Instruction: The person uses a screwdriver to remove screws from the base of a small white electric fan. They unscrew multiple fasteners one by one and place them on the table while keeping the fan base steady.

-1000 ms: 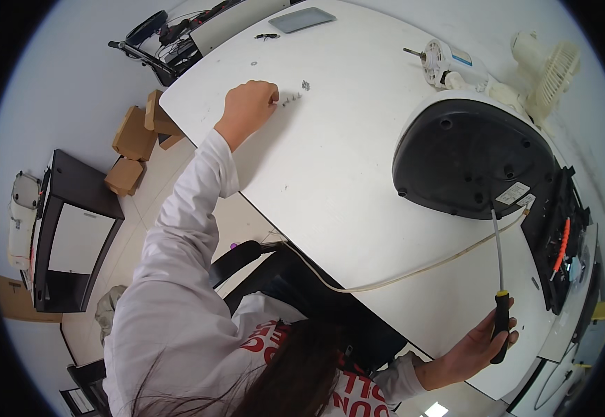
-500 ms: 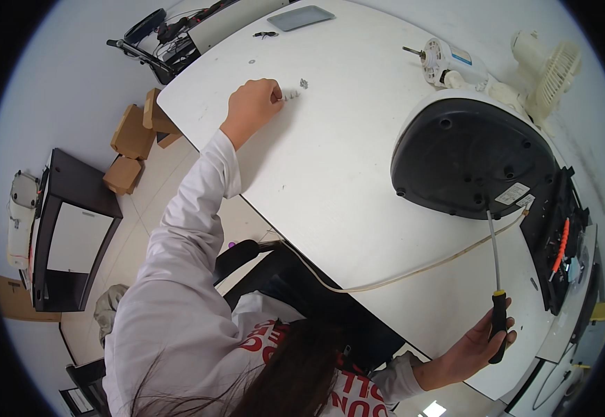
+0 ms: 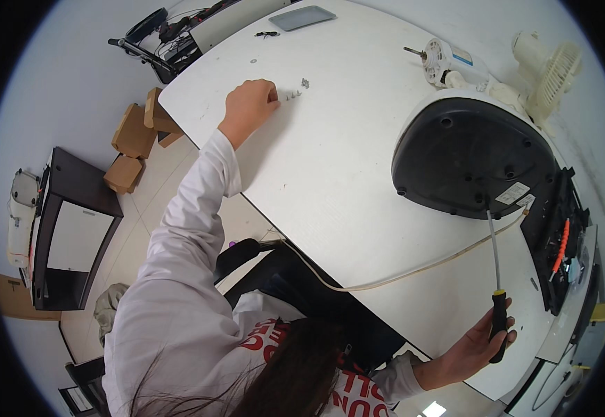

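Note:
My right hand (image 3: 470, 353) is wrapped round the black-and-yellow handle of a screwdriver (image 3: 496, 260). Its long shaft reaches up to the front rim of a dark fan base (image 3: 472, 153), which lies with its underside showing. Whether the tip sits in a screw there is too small to tell. Far off to the left, my left hand (image 3: 249, 110) rests low over the white table (image 3: 330, 174) with fingers curled together; anything between them is hidden. Several small screws stand in a row (image 3: 292, 95) just right of its fingertips, beside a little heap of screws (image 3: 305, 83).
Behind the base lie a white fan motor (image 3: 453, 64) and a fan head with a grille (image 3: 558, 78). A pale cord (image 3: 386, 283) runs from the base over the table's near edge. A black tool case (image 3: 559, 243) sits at the right; a grey tray (image 3: 304, 18) lies at the far edge.
My left hand has drawn slightly left, away from the row of screws, so more of them shows. My right hand and the screwdriver have stayed in place.

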The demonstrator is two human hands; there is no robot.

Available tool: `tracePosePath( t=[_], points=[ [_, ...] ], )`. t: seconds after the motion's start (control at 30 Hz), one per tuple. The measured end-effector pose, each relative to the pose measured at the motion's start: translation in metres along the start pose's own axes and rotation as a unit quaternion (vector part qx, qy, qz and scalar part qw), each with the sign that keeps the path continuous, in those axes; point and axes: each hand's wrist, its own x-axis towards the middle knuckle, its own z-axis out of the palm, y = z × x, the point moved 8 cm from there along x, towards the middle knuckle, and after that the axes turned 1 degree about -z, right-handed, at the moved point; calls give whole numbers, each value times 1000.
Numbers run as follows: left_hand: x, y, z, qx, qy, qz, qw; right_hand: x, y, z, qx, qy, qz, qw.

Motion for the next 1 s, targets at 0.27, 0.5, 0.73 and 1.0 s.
tracePosePath(
  t=[0.27, 0.5, 0.73, 1.0],
  points=[
    [-6, 5, 0, 37, 62, 117, 991, -3, 0, 5, 30, -20, 10, 999],
    [-4, -18, -3, -97, 59, -1, 994, 0, 2, 3, 28, -39, 13, 999],
    [0, -21, 7, -184, 27, -1, 983, 0, 1, 1, 16, -24, 6, 1000],
    [13, -19, 18, -204, -5, -16, 979, 0, 1, -4, 15, 5, 2, 1000]
  ],
)
